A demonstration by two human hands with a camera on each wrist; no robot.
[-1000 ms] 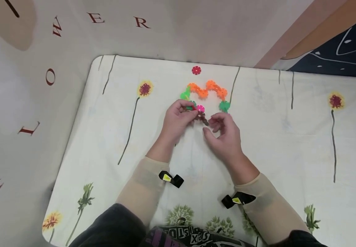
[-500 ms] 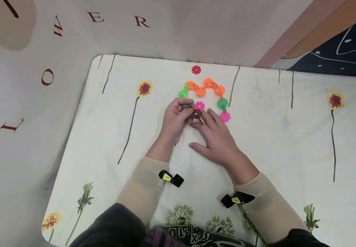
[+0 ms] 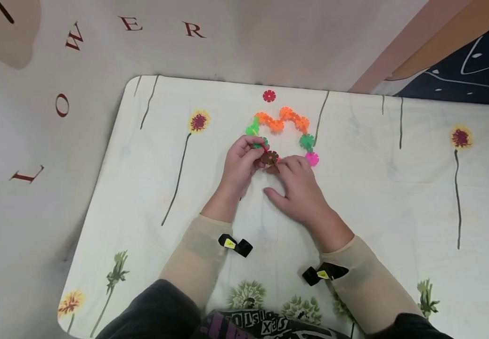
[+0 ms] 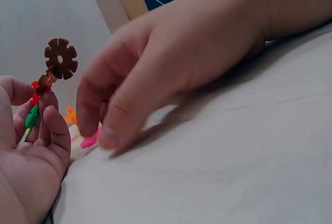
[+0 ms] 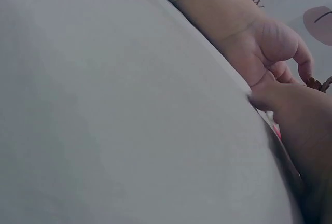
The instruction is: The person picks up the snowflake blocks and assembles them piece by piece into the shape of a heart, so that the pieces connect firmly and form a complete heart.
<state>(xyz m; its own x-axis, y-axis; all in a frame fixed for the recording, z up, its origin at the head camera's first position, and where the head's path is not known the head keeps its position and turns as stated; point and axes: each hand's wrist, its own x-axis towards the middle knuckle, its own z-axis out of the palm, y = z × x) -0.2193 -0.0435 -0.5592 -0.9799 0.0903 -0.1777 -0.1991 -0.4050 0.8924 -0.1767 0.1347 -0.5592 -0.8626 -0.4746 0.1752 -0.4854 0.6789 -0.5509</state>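
Note:
In the head view my left hand (image 3: 241,162) pinches a small chain of notched plastic snowflake discs between thumb and fingers. A red disc (image 4: 35,93) sits at the fingertips, joined to brown discs (image 4: 60,59) that stick up above them. A green disc (image 4: 31,116) shows against the palm side. My right hand (image 3: 297,186) is low over the tablecloth just beside the chain, its thumb spread away from its bent fingers. A pink disc (image 4: 91,140) shows beside its fingertips in the left wrist view; whether they touch it I cannot tell.
Behind the hands, linked orange discs (image 3: 286,113) form an arch, with light green discs (image 3: 253,127) at left. A green disc (image 3: 306,141) and another pink disc (image 3: 312,159) hang at right. One loose red disc (image 3: 269,96) lies near the table's back edge.
My right hand came left toward the brown discs, then drew back slightly with its fingers bending. The pink disc between the hands is now mostly hidden. My left hand keeps its hold.

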